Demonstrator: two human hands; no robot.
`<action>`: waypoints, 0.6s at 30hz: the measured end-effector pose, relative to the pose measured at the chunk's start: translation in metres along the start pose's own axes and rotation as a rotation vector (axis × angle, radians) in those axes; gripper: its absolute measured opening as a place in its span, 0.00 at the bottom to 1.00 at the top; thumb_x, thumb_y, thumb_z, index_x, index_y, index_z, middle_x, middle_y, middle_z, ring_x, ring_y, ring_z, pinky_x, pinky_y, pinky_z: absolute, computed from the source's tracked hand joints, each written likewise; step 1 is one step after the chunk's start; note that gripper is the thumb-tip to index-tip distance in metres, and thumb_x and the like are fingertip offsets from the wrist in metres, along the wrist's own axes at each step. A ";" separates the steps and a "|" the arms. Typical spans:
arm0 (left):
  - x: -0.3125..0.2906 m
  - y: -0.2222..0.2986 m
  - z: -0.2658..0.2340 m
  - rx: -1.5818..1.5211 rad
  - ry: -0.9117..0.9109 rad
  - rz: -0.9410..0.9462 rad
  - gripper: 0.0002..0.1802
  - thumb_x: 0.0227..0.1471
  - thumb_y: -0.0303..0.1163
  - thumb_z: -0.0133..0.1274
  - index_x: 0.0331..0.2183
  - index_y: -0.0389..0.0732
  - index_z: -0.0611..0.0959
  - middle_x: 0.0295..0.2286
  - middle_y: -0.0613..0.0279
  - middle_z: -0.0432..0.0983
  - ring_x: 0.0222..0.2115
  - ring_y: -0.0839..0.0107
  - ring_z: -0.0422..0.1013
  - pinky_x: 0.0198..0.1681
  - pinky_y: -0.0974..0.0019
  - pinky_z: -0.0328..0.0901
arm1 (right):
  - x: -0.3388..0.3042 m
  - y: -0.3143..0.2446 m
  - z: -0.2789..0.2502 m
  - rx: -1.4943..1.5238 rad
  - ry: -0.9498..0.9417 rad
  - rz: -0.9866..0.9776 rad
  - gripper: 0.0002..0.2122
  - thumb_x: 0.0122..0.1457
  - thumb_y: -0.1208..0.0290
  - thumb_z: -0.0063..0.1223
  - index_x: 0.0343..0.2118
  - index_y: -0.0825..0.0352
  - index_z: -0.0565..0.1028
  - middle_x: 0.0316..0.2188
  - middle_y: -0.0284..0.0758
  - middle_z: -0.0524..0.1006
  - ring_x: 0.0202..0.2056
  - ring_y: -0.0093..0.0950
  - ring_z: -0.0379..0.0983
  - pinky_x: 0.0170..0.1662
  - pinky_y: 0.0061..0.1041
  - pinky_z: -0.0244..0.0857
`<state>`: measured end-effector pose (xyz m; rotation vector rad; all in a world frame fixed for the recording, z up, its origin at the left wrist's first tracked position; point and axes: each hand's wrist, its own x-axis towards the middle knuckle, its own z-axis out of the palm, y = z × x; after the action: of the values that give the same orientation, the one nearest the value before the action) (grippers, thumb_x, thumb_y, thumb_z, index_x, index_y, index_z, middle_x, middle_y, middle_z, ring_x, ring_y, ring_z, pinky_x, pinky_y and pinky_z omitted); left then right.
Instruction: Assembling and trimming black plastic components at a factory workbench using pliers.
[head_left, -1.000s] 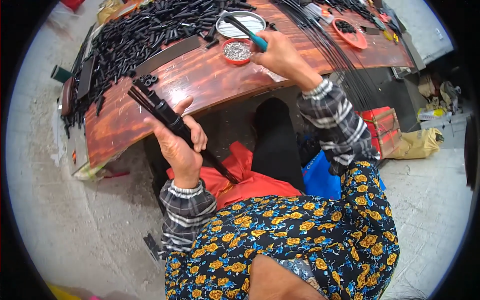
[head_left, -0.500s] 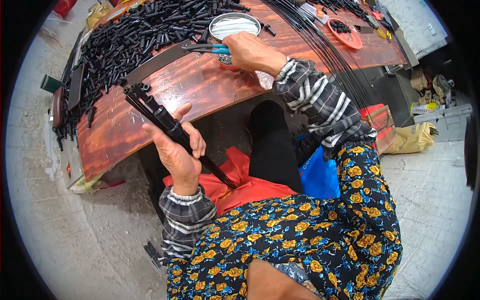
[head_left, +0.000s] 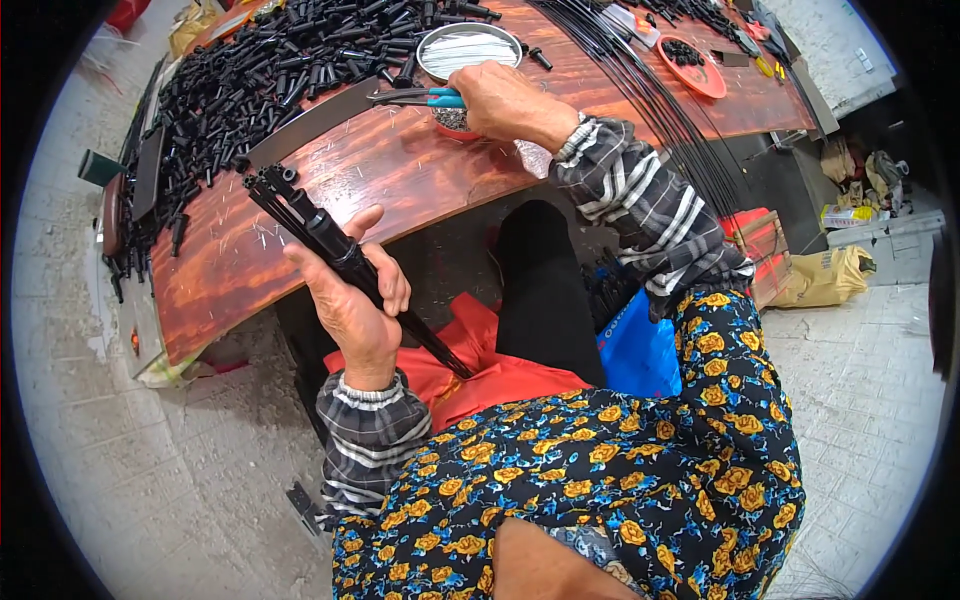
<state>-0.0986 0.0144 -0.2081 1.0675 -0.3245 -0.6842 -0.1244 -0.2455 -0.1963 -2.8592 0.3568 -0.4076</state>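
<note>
My left hand cradles a bundle of thin black rods with a black collar around it. Some of its fingers curl round the bundle, while the thumb stands apart. The bundle slants up and away over the table edge, its lower end against the red cloth on my lap. In my right hand is a pair of pliers with teal handles, the jaws pointing left above the tabletop. Just below that hand sits a red bowl of small metal bits, partly hidden by it.
Black tubular parts are heaped at the far left behind a flat dark strip. A round metal tin holds white sticks. Long black rods lie across the wooden table, left of an orange dish.
</note>
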 end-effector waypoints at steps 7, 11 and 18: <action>0.000 0.003 -0.002 0.002 0.007 0.007 0.52 0.50 0.73 0.26 0.42 0.29 0.73 0.08 0.70 0.58 0.07 0.81 0.52 0.11 0.76 0.50 | 0.011 0.011 0.000 0.037 0.019 0.003 0.06 0.43 0.78 0.54 0.25 0.74 0.78 0.21 0.53 0.75 0.26 0.48 0.74 0.31 0.41 0.67; 0.000 0.001 -0.002 -0.010 0.003 0.003 0.51 0.50 0.73 0.25 0.42 0.29 0.73 0.08 0.70 0.58 0.07 0.81 0.52 0.11 0.76 0.50 | 0.008 0.016 -0.008 0.162 0.008 0.071 0.07 0.40 0.79 0.52 0.25 0.75 0.77 0.22 0.54 0.74 0.26 0.48 0.74 0.31 0.40 0.67; -0.002 0.003 0.002 0.015 0.001 0.011 0.51 0.50 0.73 0.26 0.42 0.29 0.73 0.08 0.70 0.58 0.07 0.81 0.52 0.11 0.76 0.50 | 0.003 0.011 -0.015 0.072 -0.031 0.048 0.07 0.41 0.80 0.51 0.24 0.75 0.76 0.23 0.54 0.75 0.28 0.48 0.74 0.32 0.40 0.66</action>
<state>-0.1001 0.0153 -0.2049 1.0795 -0.3349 -0.6719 -0.1286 -0.2592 -0.1842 -2.7781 0.3968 -0.3589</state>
